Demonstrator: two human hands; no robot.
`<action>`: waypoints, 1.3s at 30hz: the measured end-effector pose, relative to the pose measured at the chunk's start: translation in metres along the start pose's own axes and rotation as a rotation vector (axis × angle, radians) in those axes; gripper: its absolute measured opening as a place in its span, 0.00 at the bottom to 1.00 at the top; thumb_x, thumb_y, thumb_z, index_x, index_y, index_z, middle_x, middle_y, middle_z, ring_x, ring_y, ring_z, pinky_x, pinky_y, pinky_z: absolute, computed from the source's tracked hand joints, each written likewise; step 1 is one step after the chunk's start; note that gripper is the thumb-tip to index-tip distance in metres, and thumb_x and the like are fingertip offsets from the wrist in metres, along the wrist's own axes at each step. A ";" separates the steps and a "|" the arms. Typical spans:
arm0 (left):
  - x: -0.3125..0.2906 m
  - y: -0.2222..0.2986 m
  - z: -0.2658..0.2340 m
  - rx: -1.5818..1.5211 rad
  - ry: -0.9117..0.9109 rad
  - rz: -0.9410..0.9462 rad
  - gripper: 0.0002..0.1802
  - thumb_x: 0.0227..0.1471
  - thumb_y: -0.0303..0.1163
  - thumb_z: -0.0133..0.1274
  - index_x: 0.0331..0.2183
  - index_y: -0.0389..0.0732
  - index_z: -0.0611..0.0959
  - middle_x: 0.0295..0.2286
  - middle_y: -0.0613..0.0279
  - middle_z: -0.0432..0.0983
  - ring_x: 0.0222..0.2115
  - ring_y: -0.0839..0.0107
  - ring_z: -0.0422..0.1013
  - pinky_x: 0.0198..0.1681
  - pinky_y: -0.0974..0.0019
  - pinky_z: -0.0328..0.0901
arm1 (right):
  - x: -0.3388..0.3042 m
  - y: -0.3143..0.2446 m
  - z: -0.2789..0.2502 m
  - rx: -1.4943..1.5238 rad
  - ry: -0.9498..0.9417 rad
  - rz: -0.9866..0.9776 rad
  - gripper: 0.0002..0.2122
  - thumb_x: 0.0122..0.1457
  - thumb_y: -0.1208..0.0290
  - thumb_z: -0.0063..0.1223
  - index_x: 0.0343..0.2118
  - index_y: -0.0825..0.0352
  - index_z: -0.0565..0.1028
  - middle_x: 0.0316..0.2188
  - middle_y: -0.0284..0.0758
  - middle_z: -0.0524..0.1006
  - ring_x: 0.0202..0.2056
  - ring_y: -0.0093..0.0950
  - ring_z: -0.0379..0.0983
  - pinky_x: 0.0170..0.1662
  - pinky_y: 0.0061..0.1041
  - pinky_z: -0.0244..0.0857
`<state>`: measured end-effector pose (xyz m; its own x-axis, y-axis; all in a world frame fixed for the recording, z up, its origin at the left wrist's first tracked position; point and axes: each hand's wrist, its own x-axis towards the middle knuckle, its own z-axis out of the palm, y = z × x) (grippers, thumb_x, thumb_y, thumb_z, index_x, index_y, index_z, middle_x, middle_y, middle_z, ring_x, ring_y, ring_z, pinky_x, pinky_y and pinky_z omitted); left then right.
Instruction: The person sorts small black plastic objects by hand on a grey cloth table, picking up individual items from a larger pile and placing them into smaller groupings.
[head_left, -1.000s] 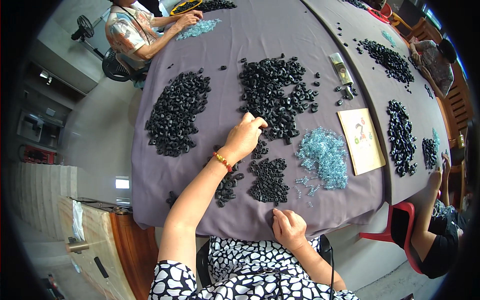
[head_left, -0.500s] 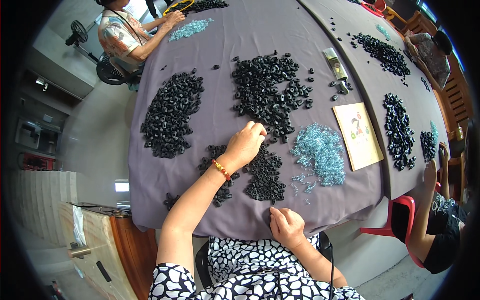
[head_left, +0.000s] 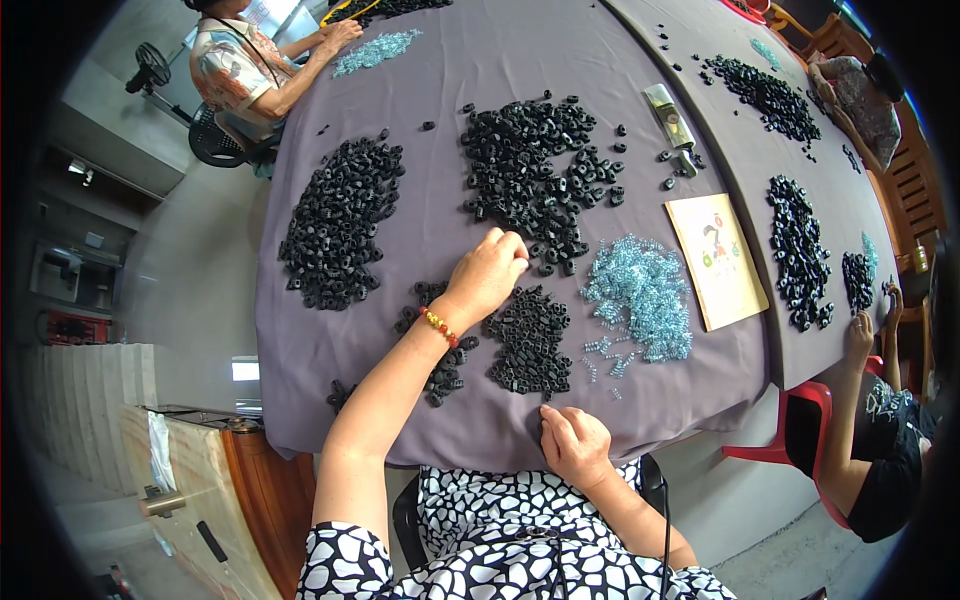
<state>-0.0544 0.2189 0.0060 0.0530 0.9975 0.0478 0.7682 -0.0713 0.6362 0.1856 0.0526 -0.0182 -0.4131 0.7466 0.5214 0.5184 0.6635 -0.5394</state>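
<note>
My left hand (head_left: 486, 272), a red and gold beaded bracelet on its wrist, reaches forward to the near edge of a large pile of black plastic pieces (head_left: 530, 160). Its thumb and fingers are drawn together; what they pinch, if anything, is hidden. Just below it lies a pile of smaller black pieces (head_left: 530, 345). My right hand (head_left: 577, 446) rests by the table's front edge, thumb and index finger pressed together, with whatever is between them too small to make out. Clear bluish coil springs (head_left: 640, 300) lie heaped to the right. More black pieces (head_left: 440, 375) sit partly under my left forearm.
Another heap of black pieces (head_left: 345, 225) is at the left. A booklet (head_left: 716, 260) and a clear packet (head_left: 668, 115) lie to the right. Other people sit around the cloth-covered table (head_left: 430, 215), with their own piles. A red chair (head_left: 800, 430) stands at the right.
The whole view has shifted slightly. My left hand stays at the near edge of the large pile, its fingers only slightly repositioned. My right hand keeps its place and its pinch.
</note>
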 end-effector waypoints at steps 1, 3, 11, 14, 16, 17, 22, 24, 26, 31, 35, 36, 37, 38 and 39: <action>-0.002 0.005 -0.003 -0.021 -0.064 0.024 0.09 0.59 0.34 0.55 0.37 0.40 0.80 0.36 0.55 0.75 0.35 0.54 0.76 0.42 0.56 0.70 | 0.001 0.000 0.000 0.000 -0.001 -0.002 0.14 0.50 0.81 0.62 0.41 0.67 0.80 0.29 0.35 0.78 0.25 0.32 0.76 0.27 0.28 0.70; -0.011 0.008 -0.008 -0.064 -0.145 0.051 0.09 0.59 0.34 0.55 0.37 0.40 0.81 0.36 0.54 0.75 0.35 0.54 0.75 0.42 0.56 0.70 | 0.001 -0.001 -0.001 -0.001 -0.002 -0.001 0.14 0.50 0.81 0.62 0.41 0.67 0.80 0.29 0.35 0.78 0.25 0.32 0.76 0.27 0.28 0.70; -0.024 0.011 -0.028 -0.058 -0.007 0.031 0.08 0.61 0.33 0.51 0.38 0.41 0.81 0.39 0.53 0.78 0.39 0.48 0.76 0.43 0.51 0.71 | 0.002 -0.001 0.000 -0.012 0.006 -0.017 0.13 0.50 0.79 0.63 0.41 0.66 0.80 0.29 0.33 0.76 0.25 0.30 0.75 0.28 0.27 0.71; -0.040 0.005 -0.045 -0.065 0.026 0.048 0.07 0.61 0.32 0.52 0.39 0.41 0.81 0.39 0.53 0.78 0.39 0.50 0.76 0.43 0.53 0.71 | 0.000 0.000 0.002 -0.018 0.020 -0.016 0.13 0.50 0.79 0.63 0.41 0.66 0.80 0.29 0.33 0.77 0.26 0.30 0.75 0.28 0.27 0.71; -0.055 -0.002 -0.055 -0.051 0.046 -0.027 0.07 0.61 0.31 0.52 0.40 0.40 0.81 0.39 0.54 0.78 0.39 0.52 0.77 0.43 0.54 0.71 | -0.002 0.000 0.002 -0.012 0.019 -0.016 0.13 0.50 0.79 0.63 0.41 0.66 0.80 0.29 0.34 0.77 0.26 0.30 0.76 0.28 0.27 0.71; -0.065 0.000 -0.062 -0.065 0.033 -0.090 0.07 0.61 0.30 0.52 0.40 0.40 0.81 0.39 0.56 0.78 0.39 0.53 0.77 0.44 0.54 0.71 | -0.001 0.000 0.002 -0.017 0.020 -0.012 0.13 0.50 0.79 0.63 0.41 0.66 0.80 0.29 0.34 0.77 0.26 0.31 0.76 0.29 0.28 0.71; -0.099 0.001 -0.064 0.037 0.122 -0.130 0.07 0.60 0.30 0.53 0.40 0.41 0.81 0.38 0.57 0.78 0.41 0.54 0.76 0.46 0.54 0.71 | -0.002 0.000 0.002 -0.007 0.037 -0.021 0.13 0.50 0.80 0.63 0.40 0.67 0.79 0.29 0.36 0.77 0.26 0.33 0.76 0.29 0.29 0.71; -0.104 -0.005 -0.057 0.291 0.251 0.045 0.06 0.59 0.31 0.54 0.39 0.43 0.82 0.38 0.60 0.77 0.44 0.56 0.72 0.50 0.57 0.68 | -0.002 -0.004 0.002 0.022 0.032 -0.020 0.12 0.51 0.83 0.60 0.40 0.68 0.79 0.29 0.37 0.78 0.28 0.35 0.77 0.29 0.30 0.70; -0.097 -0.016 -0.048 0.262 0.261 0.075 0.08 0.57 0.30 0.57 0.39 0.42 0.84 0.38 0.61 0.77 0.47 0.58 0.70 0.53 0.58 0.66 | -0.002 -0.005 0.003 0.020 0.033 -0.011 0.11 0.52 0.83 0.60 0.40 0.67 0.79 0.30 0.37 0.78 0.28 0.35 0.77 0.29 0.31 0.71; -0.097 -0.018 -0.040 0.304 0.146 0.190 0.08 0.56 0.33 0.58 0.39 0.44 0.87 0.41 0.64 0.79 0.47 0.60 0.70 0.56 0.56 0.64 | -0.003 -0.005 0.003 0.015 0.056 -0.030 0.11 0.52 0.82 0.60 0.40 0.67 0.78 0.30 0.37 0.77 0.28 0.35 0.77 0.30 0.31 0.72; -0.119 -0.015 -0.045 0.321 0.053 0.181 0.08 0.56 0.33 0.59 0.38 0.44 0.87 0.41 0.66 0.79 0.47 0.61 0.70 0.56 0.56 0.62 | -0.003 -0.006 0.003 0.017 0.058 -0.038 0.11 0.53 0.81 0.60 0.41 0.67 0.78 0.30 0.37 0.77 0.28 0.35 0.77 0.30 0.31 0.72; -0.122 -0.017 -0.046 0.324 0.056 0.180 0.08 0.56 0.33 0.59 0.38 0.44 0.87 0.41 0.66 0.79 0.47 0.61 0.70 0.56 0.56 0.62 | -0.003 -0.005 0.004 0.019 0.059 -0.042 0.11 0.53 0.81 0.60 0.41 0.67 0.78 0.30 0.37 0.77 0.28 0.35 0.77 0.30 0.31 0.72; -0.125 -0.017 -0.048 0.288 0.084 0.205 0.08 0.56 0.33 0.59 0.38 0.44 0.87 0.41 0.66 0.79 0.47 0.61 0.70 0.56 0.56 0.62 | -0.004 -0.004 0.004 0.010 0.060 -0.040 0.11 0.53 0.81 0.60 0.41 0.67 0.78 0.30 0.37 0.77 0.28 0.35 0.77 0.30 0.31 0.72; -0.128 -0.017 -0.049 0.252 0.112 0.230 0.08 0.56 0.33 0.59 0.38 0.45 0.87 0.41 0.66 0.79 0.47 0.61 0.70 0.55 0.56 0.62 | -0.004 -0.004 0.004 0.001 0.061 -0.039 0.11 0.53 0.81 0.60 0.40 0.66 0.78 0.30 0.37 0.77 0.28 0.35 0.77 0.30 0.31 0.72; -0.129 -0.017 -0.050 0.268 0.190 0.240 0.07 0.56 0.33 0.59 0.37 0.45 0.87 0.39 0.65 0.79 0.45 0.61 0.71 0.54 0.57 0.63 | -0.004 -0.004 0.004 0.002 0.060 -0.044 0.11 0.53 0.81 0.60 0.40 0.66 0.78 0.30 0.37 0.77 0.28 0.35 0.77 0.30 0.31 0.72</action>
<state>-0.1062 0.0908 0.0275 0.1516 0.9323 0.3283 0.8887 -0.2740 0.3677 0.1824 0.0469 -0.0211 -0.3902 0.7123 0.5833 0.4987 0.6961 -0.5164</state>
